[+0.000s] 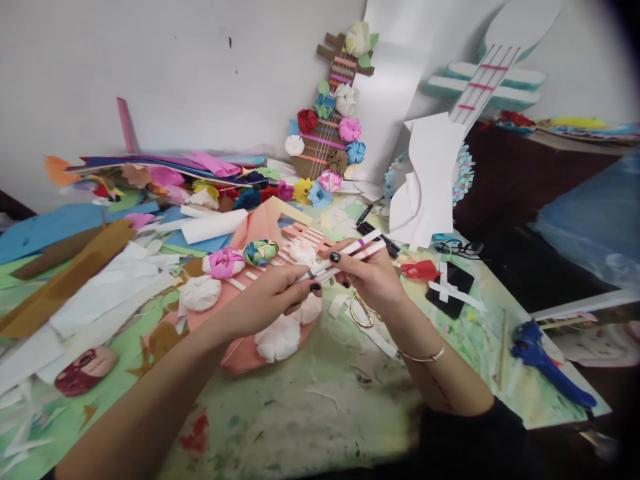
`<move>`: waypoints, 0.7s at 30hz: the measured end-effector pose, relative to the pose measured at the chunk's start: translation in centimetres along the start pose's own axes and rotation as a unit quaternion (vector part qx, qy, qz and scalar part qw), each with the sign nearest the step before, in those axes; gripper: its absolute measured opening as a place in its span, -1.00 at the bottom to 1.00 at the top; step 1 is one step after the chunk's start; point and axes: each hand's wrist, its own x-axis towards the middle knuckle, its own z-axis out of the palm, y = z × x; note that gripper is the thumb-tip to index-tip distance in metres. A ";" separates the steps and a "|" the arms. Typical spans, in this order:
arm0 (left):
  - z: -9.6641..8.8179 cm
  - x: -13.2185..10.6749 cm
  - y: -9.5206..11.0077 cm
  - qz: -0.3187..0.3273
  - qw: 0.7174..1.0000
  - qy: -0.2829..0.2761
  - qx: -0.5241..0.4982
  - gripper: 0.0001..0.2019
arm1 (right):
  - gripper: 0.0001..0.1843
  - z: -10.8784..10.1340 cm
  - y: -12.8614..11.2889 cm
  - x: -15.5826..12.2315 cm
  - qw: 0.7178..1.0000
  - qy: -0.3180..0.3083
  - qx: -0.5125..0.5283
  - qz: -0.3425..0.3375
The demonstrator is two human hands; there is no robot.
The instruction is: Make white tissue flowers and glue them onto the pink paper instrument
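My left hand (267,300) and my right hand (367,273) meet above the table, both pinched on a small bundle of thin white sticks (350,253) that slants up to the right and bears purple marks. Under the hands lies a salmon-pink paper guitar (260,230) with white, pink and multicoloured paper flowers (224,262) stuck on it. My right wrist wears a thin bracelet (425,357).
A brown flower-covered guitar (330,127) leans on the wall, and white cut-out sheets (425,187) stand beside it. Stacks of coloured paper (150,170) fill the left. Gold scissors (361,312), a black phone (453,290) and a blue glue gun (545,360) lie at right.
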 end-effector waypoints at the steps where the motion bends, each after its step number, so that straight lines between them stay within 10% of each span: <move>1: -0.2 0.0 0.0 0.003 1.000 0.010 0.028 -0.70 | -0.84 0.0 0.0 0.0 1.000 0.016 -0.007 0.001; 21: -0.4 -0.4 -0.7 0.025 0.998 0.014 0.061 -0.74 | -0.83 1.0 -0.3 -0.8 0.993 -0.023 -0.107 -0.038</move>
